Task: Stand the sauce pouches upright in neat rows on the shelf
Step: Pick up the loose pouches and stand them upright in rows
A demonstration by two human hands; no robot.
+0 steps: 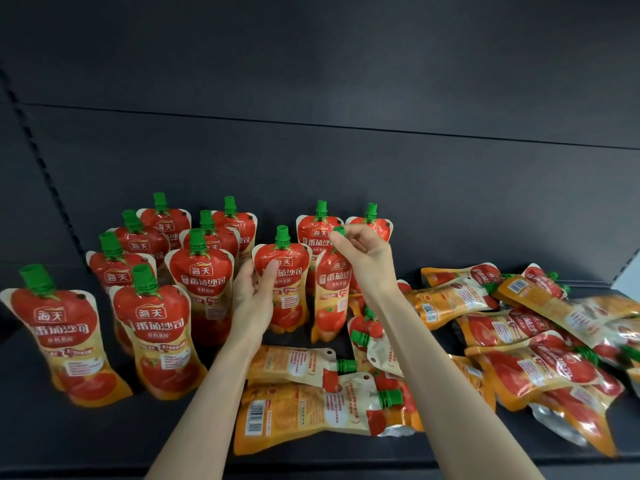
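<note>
**Seat both pouches flat, labels forward, before letting go**

Two sauce pouches are held side by side at the centre of the frame. The left pouch [287, 299] is upright with its label facing out. The left hand [251, 292] grips its edge, thumb curled over the front and fingers hidden behind. Just beside it, the right pouch [332, 299] is turned partly sideways and leans a little. The right hand [367, 258] pinches its green cap [339, 231] between thumb and curled fingertips. I cannot tell whether either base rests fully on the shelf [156, 431].

The right pouch probably needs the most care. A small twist at the cap would bring its label round to match its neighbours. It should then come down until the base takes the weight. The bottom fold on each pouch likely has to spread flat first, since these soft bags look ready to tip. The back pair [318, 233] just above the hands gives a line to follow, so the new pouches sit squarely in front of it. Letting go slowly, one hand at a time, should avoid tugging them over.

The standing pouches [204, 282] fill the left half of the frame in staggered rows. The loose pouches [519, 368] lie flat and overlapping across the lower centre and right. Some lie directly under the forearms, where a dropped wrist could shove them. A dark back panel [311, 81] closes the top of the frame.
</note>
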